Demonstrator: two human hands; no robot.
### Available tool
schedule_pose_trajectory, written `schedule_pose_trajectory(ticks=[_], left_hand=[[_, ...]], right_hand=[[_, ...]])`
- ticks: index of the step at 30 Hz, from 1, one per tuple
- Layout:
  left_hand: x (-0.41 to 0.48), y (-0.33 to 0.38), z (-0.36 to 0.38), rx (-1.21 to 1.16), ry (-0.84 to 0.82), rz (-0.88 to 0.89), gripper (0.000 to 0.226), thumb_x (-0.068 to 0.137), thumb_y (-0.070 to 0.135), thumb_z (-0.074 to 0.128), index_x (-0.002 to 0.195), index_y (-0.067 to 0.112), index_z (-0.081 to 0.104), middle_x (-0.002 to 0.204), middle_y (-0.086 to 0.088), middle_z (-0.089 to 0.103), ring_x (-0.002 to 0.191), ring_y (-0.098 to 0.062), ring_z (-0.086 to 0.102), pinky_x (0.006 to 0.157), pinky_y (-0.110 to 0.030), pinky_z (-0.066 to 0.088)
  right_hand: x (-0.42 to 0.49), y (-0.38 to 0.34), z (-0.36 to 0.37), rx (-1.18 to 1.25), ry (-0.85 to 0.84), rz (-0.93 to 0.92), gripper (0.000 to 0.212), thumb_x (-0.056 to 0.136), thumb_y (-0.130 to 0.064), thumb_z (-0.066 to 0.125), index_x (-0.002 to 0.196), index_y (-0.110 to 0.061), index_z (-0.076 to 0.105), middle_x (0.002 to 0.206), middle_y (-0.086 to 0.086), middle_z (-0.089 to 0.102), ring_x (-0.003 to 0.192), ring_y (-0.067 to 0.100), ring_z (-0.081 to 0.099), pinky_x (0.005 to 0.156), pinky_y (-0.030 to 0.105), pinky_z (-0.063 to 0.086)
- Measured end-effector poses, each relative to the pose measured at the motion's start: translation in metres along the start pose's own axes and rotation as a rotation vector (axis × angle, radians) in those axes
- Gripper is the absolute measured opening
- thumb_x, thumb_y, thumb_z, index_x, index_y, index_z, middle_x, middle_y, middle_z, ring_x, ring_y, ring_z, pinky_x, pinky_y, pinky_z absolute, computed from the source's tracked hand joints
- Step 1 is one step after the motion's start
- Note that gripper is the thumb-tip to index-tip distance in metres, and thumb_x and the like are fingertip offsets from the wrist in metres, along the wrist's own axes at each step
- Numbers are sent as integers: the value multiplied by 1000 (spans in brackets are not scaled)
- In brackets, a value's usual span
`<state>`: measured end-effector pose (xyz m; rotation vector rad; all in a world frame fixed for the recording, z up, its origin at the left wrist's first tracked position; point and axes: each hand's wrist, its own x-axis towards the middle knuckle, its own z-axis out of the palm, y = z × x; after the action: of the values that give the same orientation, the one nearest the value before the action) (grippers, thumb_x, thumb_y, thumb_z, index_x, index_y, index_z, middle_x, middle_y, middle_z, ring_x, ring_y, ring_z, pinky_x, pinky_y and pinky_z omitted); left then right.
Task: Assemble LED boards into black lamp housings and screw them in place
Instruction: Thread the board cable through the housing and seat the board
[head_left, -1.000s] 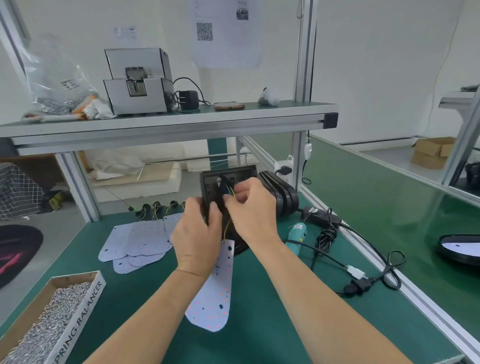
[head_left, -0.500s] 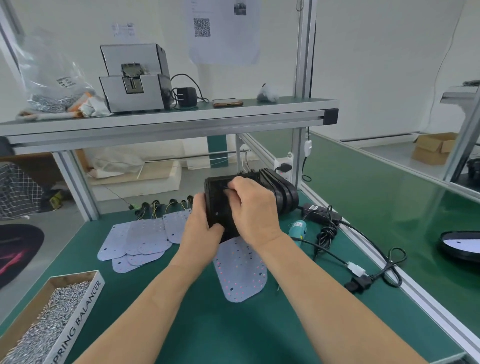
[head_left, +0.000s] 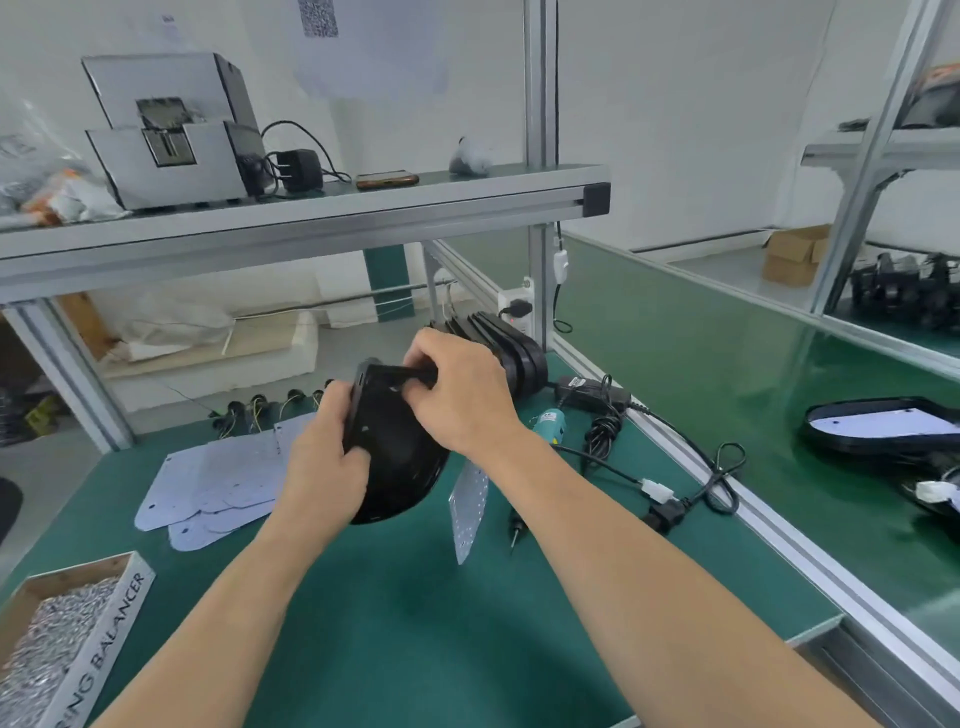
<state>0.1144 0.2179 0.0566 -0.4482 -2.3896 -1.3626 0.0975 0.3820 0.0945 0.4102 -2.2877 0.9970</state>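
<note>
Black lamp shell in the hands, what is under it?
A white LED board hangs edge-on below the black housing, over the green mat. The right hand covers whatever joins them.

Factory assembly station: green-matted workbench (head_left: 415, 623), aluminium-frame shelf (head_left: 311, 221).

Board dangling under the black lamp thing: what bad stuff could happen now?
1. The board dangles below the housing, and neither the left hand nor the right hand grips it. It might swing and knock the table, or tug whatever it hangs by, which is hidden.
2. The screwdriver tip lies close beside it and could scratch it.
</note>
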Motion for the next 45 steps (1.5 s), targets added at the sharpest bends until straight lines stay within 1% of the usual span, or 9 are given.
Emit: schedule_pose_trajectory(ticks=[15, 20, 25, 29, 31, 33, 36, 41, 45], left_hand=[[-20, -2, 17, 56, 86, -1, 45, 76, -8, 42, 99, 30, 48, 80, 0, 60, 79, -16, 52, 69, -35, 46], [-27, 2, 19, 7, 86, -41, 39, 70, 6, 37, 97, 31, 49, 81, 4, 60, 80, -15, 52, 70, -36, 46], [-28, -1, 31, -24, 71, -93, 42, 84, -5, 45, 90, 36, 48, 76, 12, 60, 71, -5, 52, 60, -24, 39], [-28, -13, 33, -93, 77, -151, 40, 92, 0, 50, 93, 40, 50, 85, 18, 63, 76, -1, 55, 66, -27, 42], [-30, -19, 31, -147, 100, -180, 41, 94, 1, 50, 97, 41, 53, 91, 20, 66, 87, -4, 59, 76, -30, 46], [-31, -24, 30, -248, 142, -221, 40, 92, 4, 51, 99, 43, 58, 98, 18, 69, 96, -11, 63, 87, -35, 48], [-33, -24, 33, -382, 187, -260, 42, 86, 9, 50, 99, 47, 62, 106, 13, 71, 101, -11, 64, 92, -34, 48], [-28, -27, 41, -500, 242, -314, 52, 92, -4, 49, 97, 45, 63, 106, 13, 72, 102, -14, 66, 90, -34, 49], [-24, -31, 36, -564, 303, -382, 60, 92, -7, 47, 110, 50, 50, 95, 23, 72, 96, -13, 65, 82, -29, 50]], right_hand=[[-6, -1, -4, -133, -111, -41, 16, 80, -17, 64, 84, -18, 49, 76, -3, 56, 74, 25, 49, 62, 35, 36], [-3, 1, 0, -178, -141, -26, 18, 77, -14, 65, 82, -18, 48, 71, -3, 55, 72, 27, 49, 59, 33, 31], [-2, 4, 7, -296, -137, 39, 10, 83, -9, 60, 83, -14, 51, 75, 2, 57, 74, 31, 51, 61, 37, 37], [11, 13, -17, 84, -506, 75, 30, 85, -10, 70, 112, -20, 60, 113, -2, 66, 111, 17, 60, 95, 31, 46], [8, 27, -41, 391, -640, 201, 50, 85, -15, 71, 131, -27, 55, 134, -5, 59, 128, 5, 51, 101, 18, 39], [-4, 50, -55, 554, -657, 341, 65, 82, -17, 70, 143, -25, 49, 141, 0, 55, 133, 7, 50, 103, 19, 41], [-32, 74, -43, 390, -727, 444, 78, 86, -15, 79, 151, -20, 37, 133, 6, 61, 122, 16, 60, 105, 37, 50], [-62, 70, -3, 225, -475, 284, 98, 81, -27, 83, 158, -35, 21, 84, 0, 56, 72, 9, 52, 70, 21, 44], [-57, 58, -11, 12, -403, 27, 102, 88, -24, 69, 150, -64, -2, 90, 2, 55, 78, 21, 56, 77, 38, 47]])
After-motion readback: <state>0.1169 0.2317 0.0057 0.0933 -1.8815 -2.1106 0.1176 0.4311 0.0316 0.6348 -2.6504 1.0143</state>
